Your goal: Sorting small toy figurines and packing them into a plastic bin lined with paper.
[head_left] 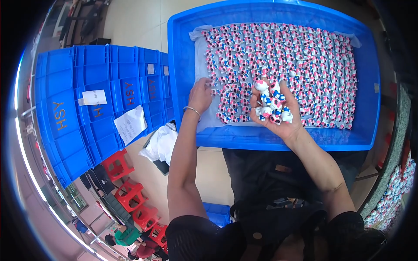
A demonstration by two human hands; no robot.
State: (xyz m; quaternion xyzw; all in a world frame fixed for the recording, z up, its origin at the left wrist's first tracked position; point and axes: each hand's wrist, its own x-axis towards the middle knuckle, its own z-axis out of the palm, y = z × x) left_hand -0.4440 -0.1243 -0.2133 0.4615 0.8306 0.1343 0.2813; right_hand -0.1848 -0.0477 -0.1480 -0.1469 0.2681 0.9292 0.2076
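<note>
A: What's in the right hand [278,114]?

B: A clump of small painted figurines [271,102], pink, white & blue. Palm up, fingers curled round them, clamped on the lot. Maybe half a dozen, can't count exactly.

A: And the left hand [200,95]?

B: Down at the tray's left side, fingertips pinched together at the end of a row of the same figurines. Whether it's got one between the fingers, can't tell, too small. Thin bracelet [192,110] on that wrist.

A: Where's the held bunch sitting, relative to the tray?

B: Over the blue tray [183,65], near its front edge, approx. mid-width, lifted above the rest.

A: The rest?

B: Rows of figurines [305,61] packed across a white liner sheet [201,56], filling the tray from back edge to near the front. Front-left corner of the sheet is bare.

A: Anything round it?

B: Stack of blue crates [82,108] to the left w/ paper slips [130,124] stuck on. Red stools [117,165] on the floor below, white bag [161,143] just beside the tray's front-left corner. More figurines [392,195] on the far right, at a curved ledge.
</note>
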